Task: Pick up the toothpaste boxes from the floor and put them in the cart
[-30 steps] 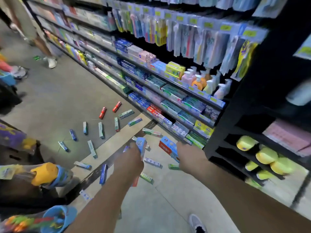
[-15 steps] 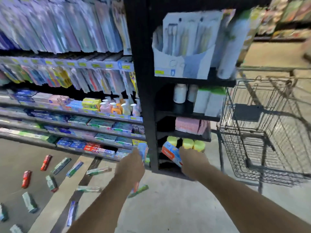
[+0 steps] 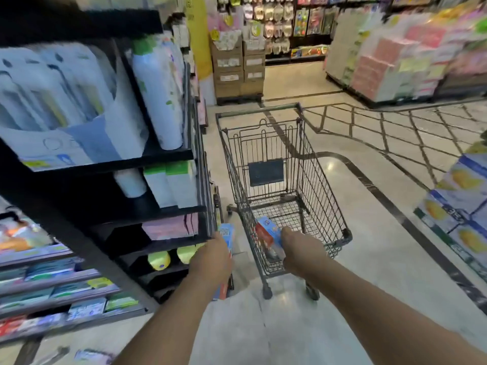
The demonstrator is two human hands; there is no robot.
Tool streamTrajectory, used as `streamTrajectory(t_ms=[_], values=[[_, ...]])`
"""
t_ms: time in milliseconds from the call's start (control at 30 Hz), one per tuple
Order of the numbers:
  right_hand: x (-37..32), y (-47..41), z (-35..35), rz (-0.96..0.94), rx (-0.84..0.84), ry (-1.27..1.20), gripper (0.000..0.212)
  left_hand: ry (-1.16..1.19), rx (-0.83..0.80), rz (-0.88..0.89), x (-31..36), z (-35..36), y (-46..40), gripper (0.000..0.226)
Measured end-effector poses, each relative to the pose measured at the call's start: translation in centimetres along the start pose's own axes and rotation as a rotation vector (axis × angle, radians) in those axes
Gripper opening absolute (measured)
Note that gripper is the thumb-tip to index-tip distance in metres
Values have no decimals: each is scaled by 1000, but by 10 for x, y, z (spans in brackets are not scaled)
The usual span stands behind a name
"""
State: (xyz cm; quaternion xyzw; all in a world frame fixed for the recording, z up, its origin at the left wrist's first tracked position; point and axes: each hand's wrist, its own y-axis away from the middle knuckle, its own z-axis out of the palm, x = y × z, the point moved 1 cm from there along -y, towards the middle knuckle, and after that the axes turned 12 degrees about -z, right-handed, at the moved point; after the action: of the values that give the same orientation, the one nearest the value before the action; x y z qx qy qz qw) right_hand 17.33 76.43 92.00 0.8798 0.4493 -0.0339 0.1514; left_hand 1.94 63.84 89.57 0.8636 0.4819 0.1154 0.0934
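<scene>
- The right hand (image 3: 299, 247) grips toothpaste boxes (image 3: 267, 234) over the cart (image 3: 326, 180) — lower them inside, then let go.
- The left hand (image 3: 210, 262) clutches another box (image 3: 227, 234) at the cart's nine o'clock — swing it over.

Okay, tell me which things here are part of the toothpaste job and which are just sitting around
Part of the job:
left hand gripping a toothpaste box
right hand gripping more boxes
wire cart

Just sitting around:
black shelf unit
white bottles
yellow items low on the shelf
stacked cartons
</scene>
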Motion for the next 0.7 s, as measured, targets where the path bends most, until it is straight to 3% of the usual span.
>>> streamTrajectory(t_ms=[367, 700], values=[[118, -85, 2, 196, -55, -87, 50, -31, -83, 120, 152, 24, -94, 68], [169, -213, 34, 335, -79, -239, 38, 126, -342, 35, 229, 67, -214, 77]])
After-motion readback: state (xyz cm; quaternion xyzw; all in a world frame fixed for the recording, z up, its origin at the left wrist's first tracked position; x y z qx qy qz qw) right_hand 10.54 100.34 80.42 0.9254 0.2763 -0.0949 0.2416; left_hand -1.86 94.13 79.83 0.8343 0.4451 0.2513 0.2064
